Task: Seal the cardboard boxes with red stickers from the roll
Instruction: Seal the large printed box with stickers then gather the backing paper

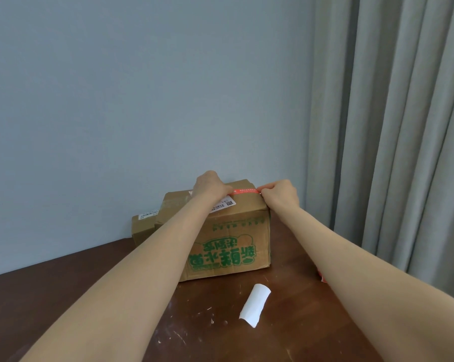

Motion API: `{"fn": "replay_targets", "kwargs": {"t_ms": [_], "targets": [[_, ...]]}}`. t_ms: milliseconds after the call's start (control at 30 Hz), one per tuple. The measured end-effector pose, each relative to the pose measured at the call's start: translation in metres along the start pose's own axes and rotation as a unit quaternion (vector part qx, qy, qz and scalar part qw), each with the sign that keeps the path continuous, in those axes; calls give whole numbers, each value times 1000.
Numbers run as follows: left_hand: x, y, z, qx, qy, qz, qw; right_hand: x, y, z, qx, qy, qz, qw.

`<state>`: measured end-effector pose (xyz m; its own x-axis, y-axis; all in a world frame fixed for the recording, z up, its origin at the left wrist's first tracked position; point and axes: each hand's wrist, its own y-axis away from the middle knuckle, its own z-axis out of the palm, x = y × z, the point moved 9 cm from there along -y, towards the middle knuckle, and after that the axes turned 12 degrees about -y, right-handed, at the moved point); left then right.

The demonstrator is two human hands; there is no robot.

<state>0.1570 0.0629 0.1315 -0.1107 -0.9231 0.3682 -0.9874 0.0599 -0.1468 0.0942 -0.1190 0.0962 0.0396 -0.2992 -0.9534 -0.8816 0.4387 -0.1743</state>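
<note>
A sticker [245, 191] is stretched across the top of the box [228, 244]. Its right end is pinched by the right hand [280, 193]; its left end is covered by the left hand [211, 185] (grip cannot be told). Next, pressing down over the edge is likely called for.

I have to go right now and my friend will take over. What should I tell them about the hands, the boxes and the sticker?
Left hand: rests on top of the big box, at the left end of the red sticker; its fingers are hidden.
Right hand: pinches the sticker's right end at the box's top right edge.
White backing paper lies on the table in front of the big box. The smaller box stands behind it, on the left.
Done: the sticker lies across the big box's top.
Left: probably press the right end down the side, then see to the smaller box.
</note>
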Motion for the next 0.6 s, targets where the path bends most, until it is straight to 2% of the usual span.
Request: {"fn": "replay_targets", "kwargs": {"t_ms": [100,167,233,333,600], "targets": [[1,3,-1,-4,6,0,1000,-10,0,-4,6,61,-14,998],[1,5,-3,-3,10,1,1000,-29,4,1,-1,103,-60,993],[0,6,-5,-1,20,2,1000,-45,7,18,-50,140,-111,983],[-2,8,-5,-15,33,0,999,-50,10,41,-99,194,-142,966],[-3,11,-6,-20,93,-12,995,-53,14,46,-96,258,-175,945]]}}
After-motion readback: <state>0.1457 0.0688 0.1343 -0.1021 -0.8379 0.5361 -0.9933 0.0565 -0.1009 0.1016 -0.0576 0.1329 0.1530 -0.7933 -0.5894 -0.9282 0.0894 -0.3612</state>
